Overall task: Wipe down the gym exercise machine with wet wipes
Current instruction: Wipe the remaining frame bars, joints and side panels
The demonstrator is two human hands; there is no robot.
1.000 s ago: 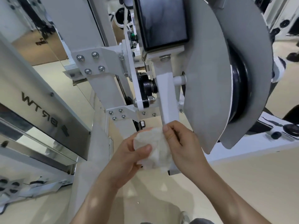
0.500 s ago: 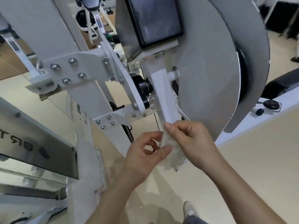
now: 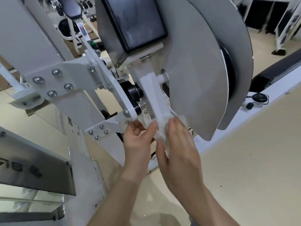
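A white gym machine fills the view, with a bolted frame plate (image 3: 53, 82) and a large grey disc guard (image 3: 195, 75). A white lever arm (image 3: 153, 97) hangs down beside a black pivot hub (image 3: 130, 93). The white wet wipe (image 3: 160, 135) is wrapped around the arm's lower end. My left hand (image 3: 138, 144) pinches the wipe from the left with curled fingers. On the right side, my right hand (image 3: 179, 144) grips the wipe against the arm. Most of the wipe is hidden between my hands.
A dark screen (image 3: 135, 22) sits above the arm. A grey metal shroud with lettering (image 3: 32, 168) stands at lower left. A black padded bench (image 3: 276, 70) and white frame rail (image 3: 244, 115) lie to the right. Beige floor (image 3: 244, 168) spreads below.
Both hands rose from below the lever arm to its lower end. The wipe, held bunched between them before, now wraps the arm. The camera moved closer.
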